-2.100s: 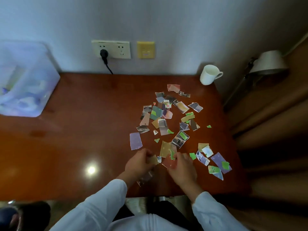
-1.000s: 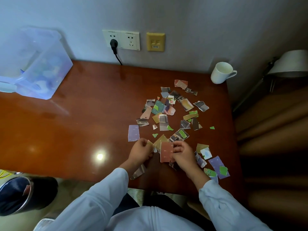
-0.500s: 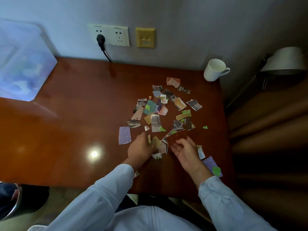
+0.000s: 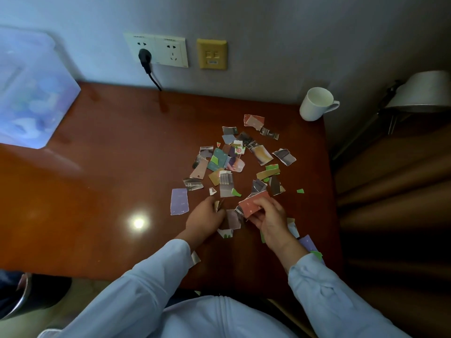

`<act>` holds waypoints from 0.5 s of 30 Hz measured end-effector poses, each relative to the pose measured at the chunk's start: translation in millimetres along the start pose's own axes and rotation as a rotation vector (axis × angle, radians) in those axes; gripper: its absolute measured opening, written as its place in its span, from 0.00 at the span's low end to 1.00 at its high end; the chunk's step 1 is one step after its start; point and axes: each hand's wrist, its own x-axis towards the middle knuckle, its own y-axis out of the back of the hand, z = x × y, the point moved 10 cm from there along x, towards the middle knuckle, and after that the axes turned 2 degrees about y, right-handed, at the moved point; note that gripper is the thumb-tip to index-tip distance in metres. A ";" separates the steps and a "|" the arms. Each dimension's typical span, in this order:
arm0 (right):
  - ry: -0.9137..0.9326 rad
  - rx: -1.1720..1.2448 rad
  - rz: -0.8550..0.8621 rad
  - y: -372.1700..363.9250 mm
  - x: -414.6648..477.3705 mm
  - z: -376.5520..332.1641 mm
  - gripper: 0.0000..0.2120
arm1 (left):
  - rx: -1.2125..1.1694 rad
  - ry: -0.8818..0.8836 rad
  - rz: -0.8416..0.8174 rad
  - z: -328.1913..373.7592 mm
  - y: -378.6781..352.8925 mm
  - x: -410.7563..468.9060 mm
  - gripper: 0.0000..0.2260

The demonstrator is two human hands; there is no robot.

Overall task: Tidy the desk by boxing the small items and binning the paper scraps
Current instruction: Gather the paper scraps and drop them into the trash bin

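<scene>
Scraps (image 4: 240, 164) lie scattered on the right half of the desk (image 4: 102, 172), from just below the mug (image 4: 314, 104) down to the near edge; I cannot give an exact count, since many overlap, but there are several dozen. My right hand (image 4: 271, 222) is raised slightly over the near part of the pile, palm turned inward, thumb and fingers pinching a red scrap (image 4: 252, 204) by its lower edge so that it stands tilted. My left hand (image 4: 206, 218) rests knuckles-up on the desk just left of it, fingers curled and closed on a few small scraps whose edges show at the fingertips; I cannot tell how many. A grey scrap (image 4: 233, 218) lies between the two hands. One lilac scrap (image 4: 179, 201) lies apart, just left of the left hand. Both forearms, in pale blue sleeves, angle in from the near edge. I count one mug at the far right corner, one clear box (image 4: 31, 93) at the far left corner, and one bin (image 4: 22, 296) on the floor at lower left, partly out of view. The box contents are blurred.
</scene>
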 end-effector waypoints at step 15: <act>0.233 -0.728 -0.181 -31.8 -9.0 -3.6 0.06 | -0.603 -0.006 -0.130 -17.4 1.9 -15.9 0.18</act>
